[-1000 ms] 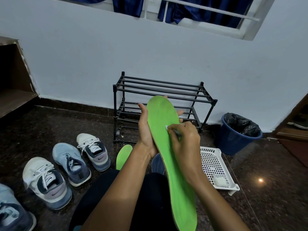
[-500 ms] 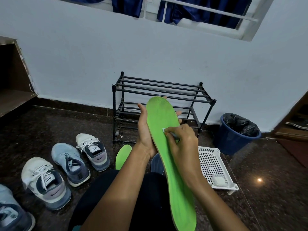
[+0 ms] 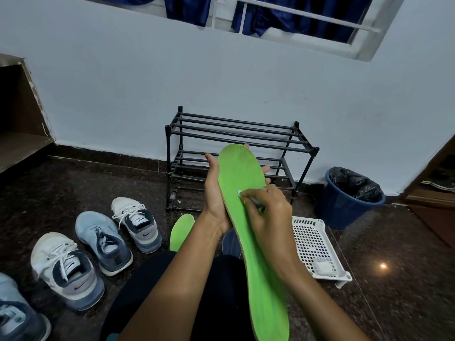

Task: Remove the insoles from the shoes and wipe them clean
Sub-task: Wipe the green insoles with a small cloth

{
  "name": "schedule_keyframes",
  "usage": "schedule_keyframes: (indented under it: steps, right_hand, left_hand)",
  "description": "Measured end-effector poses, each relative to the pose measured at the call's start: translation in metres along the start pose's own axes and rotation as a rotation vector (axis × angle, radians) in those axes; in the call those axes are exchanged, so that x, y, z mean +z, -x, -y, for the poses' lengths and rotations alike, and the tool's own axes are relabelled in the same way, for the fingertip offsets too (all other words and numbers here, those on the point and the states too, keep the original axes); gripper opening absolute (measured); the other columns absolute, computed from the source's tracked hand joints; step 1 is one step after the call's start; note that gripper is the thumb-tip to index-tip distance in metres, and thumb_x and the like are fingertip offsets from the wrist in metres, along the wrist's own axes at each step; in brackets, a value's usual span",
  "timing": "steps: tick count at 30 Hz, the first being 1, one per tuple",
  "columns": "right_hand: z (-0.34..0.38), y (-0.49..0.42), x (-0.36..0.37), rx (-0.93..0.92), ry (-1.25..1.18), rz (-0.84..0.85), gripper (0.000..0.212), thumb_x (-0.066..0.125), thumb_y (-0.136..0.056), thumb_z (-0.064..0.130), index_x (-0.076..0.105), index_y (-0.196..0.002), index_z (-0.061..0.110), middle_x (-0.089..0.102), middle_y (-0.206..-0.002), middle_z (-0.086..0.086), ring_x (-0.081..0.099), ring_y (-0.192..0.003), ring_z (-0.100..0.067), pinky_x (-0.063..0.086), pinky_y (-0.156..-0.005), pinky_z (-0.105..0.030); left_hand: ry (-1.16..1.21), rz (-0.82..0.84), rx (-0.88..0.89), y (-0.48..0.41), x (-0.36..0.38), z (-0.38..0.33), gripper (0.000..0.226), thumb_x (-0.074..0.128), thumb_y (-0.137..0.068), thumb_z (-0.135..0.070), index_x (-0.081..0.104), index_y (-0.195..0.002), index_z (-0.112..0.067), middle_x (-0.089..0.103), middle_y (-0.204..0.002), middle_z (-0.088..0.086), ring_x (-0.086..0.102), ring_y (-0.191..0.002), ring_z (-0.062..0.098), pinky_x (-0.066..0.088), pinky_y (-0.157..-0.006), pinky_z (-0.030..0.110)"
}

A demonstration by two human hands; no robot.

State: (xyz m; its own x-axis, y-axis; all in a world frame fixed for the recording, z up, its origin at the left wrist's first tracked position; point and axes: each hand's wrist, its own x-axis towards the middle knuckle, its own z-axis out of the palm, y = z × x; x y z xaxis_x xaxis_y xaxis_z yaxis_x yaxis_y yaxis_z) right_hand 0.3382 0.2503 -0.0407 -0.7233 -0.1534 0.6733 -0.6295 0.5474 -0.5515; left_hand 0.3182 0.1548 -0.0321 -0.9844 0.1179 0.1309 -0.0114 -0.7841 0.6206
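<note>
from my remote seat i see the green insole (image 3: 248, 217) held up over the lap, toe end up and its green face toward the camera. the left hand (image 3: 215, 193) grips it from behind: the thumb is curled over the left edge and fingertips show past the right edge. the right hand (image 3: 269, 215) has its fingers curled tight, pinching a small white wipe (image 3: 239, 192) and pressing it on the insole's face below the toe.

a second green insole (image 3: 181, 231) lies on the dark stone floor (image 3: 398, 303), just beyond the knee. toward the floor's left edge four shoes are lined up: a white and navy shoe (image 3: 138, 225) with a swoosh mark on its heel, a light blue shoe (image 3: 103, 242), a white and grey shoe (image 3: 66, 269) that also has a swoosh on its side, and one more cut off at the bottom left corner (image 3: 17, 318). the tongue labels are too small for me to read.

a black shoe rack (image 3: 236, 134) stands against the wall. to its right sits a blue bin (image 3: 344, 207) with a black liner. a white perforated tray (image 3: 312, 242) near the right forearm holds a small white lump (image 3: 322, 267).
</note>
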Motion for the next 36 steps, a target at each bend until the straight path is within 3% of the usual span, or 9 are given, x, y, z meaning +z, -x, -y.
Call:
schedule_keyframes:
  steps: [5,8,13,19,22,25,27,30,36]
  right_hand:
    - [-0.006,-0.015,-0.003,-0.027,0.092,-0.048,0.01,0.061,-0.08,0.0,0.069,-0.086,0.002,0.046,-0.08,0.003,0.05,-0.079,-0.022,0.034,-0.067,-0.017]
    - [-0.007,-0.023,-0.003,-0.02,0.103,-0.094,0.01,0.062,-0.081,-0.003,0.068,-0.087,0.002,0.043,-0.081,0.005,0.048,-0.079,-0.02,0.032,-0.067,-0.012]
    - [-0.005,-0.019,0.004,0.014,0.021,-0.035,0.012,0.064,-0.078,-0.005,0.07,-0.085,0.002,0.049,-0.077,0.0,0.052,-0.075,-0.022,0.036,-0.067,-0.012]
    - [-0.004,-0.014,0.002,0.021,0.019,0.013,0.014,0.065,-0.077,-0.006,0.071,-0.085,0.004,0.052,-0.077,-0.002,0.053,-0.074,-0.019,0.035,-0.07,-0.007]
    - [-0.006,-0.021,0.0,-0.015,0.078,-0.04,0.012,0.065,-0.078,-0.005,0.07,-0.086,0.002,0.046,-0.078,0.003,0.049,-0.076,-0.018,0.032,-0.07,-0.003]
    - [-0.008,-0.027,-0.001,-0.011,0.111,-0.075,0.011,0.063,-0.081,-0.003,0.069,-0.089,0.002,0.044,-0.081,0.005,0.05,-0.08,-0.019,0.033,-0.07,-0.011]
    - [-0.008,-0.025,0.0,-0.005,0.121,-0.088,0.011,0.062,-0.082,-0.003,0.069,-0.089,0.002,0.045,-0.081,0.003,0.049,-0.079,-0.02,0.032,-0.068,-0.012]
    - [-0.004,-0.016,0.003,0.003,0.053,-0.037,0.011,0.063,-0.08,-0.004,0.07,-0.087,0.002,0.048,-0.078,0.001,0.05,-0.076,-0.02,0.034,-0.07,-0.007]
    - [-0.001,-0.012,-0.001,-0.031,0.03,0.019,0.009,0.063,-0.078,0.0,0.07,-0.083,0.003,0.049,-0.078,0.001,0.051,-0.075,-0.019,0.034,-0.071,-0.005]
  left_hand:
    - [-0.026,-0.04,0.031,-0.001,0.0,0.002,0.08,0.012,-0.086,-0.074,0.07,-0.11,-0.025,0.061,-0.12,0.028,0.062,-0.105,0.037,0.056,-0.081,0.041]
    - [-0.033,-0.052,0.052,-0.002,-0.003,0.004,0.082,0.011,-0.088,-0.072,0.076,-0.1,-0.024,0.068,-0.107,0.021,0.068,-0.094,0.029,0.057,-0.08,0.039]
    - [-0.012,-0.021,0.023,-0.003,-0.005,0.0,0.078,0.012,-0.085,-0.075,0.063,-0.119,-0.025,0.053,-0.129,0.032,0.056,-0.116,0.039,0.053,-0.087,0.043]
    - [-0.013,-0.049,0.027,-0.002,-0.002,0.001,0.079,0.014,-0.083,-0.075,0.068,-0.113,-0.026,0.053,-0.128,0.034,0.053,-0.117,0.042,0.053,-0.087,0.043]
    - [-0.039,-0.084,0.048,-0.001,-0.002,0.001,0.082,0.012,-0.086,-0.074,0.076,-0.099,-0.025,0.062,-0.119,0.028,0.064,-0.104,0.034,0.056,-0.082,0.04]
    - [-0.05,-0.087,0.073,-0.002,-0.004,0.003,0.083,0.009,-0.09,-0.07,0.078,-0.091,-0.023,0.071,-0.092,0.012,0.069,-0.082,0.022,0.058,-0.072,0.033]
    - [-0.035,-0.077,0.072,-0.003,-0.004,0.004,0.081,0.012,-0.089,-0.071,0.076,-0.097,-0.023,0.07,-0.099,0.015,0.067,-0.088,0.025,0.057,-0.077,0.036]
    - [-0.014,-0.038,0.042,-0.002,-0.005,0.001,0.078,0.013,-0.085,-0.073,0.065,-0.115,-0.024,0.054,-0.129,0.03,0.055,-0.111,0.037,0.053,-0.088,0.042]
    - [-0.004,-0.026,0.039,0.0,-0.003,-0.001,0.078,0.012,-0.084,-0.075,0.059,-0.122,-0.024,0.052,-0.13,0.032,0.053,-0.115,0.041,0.054,-0.085,0.042]
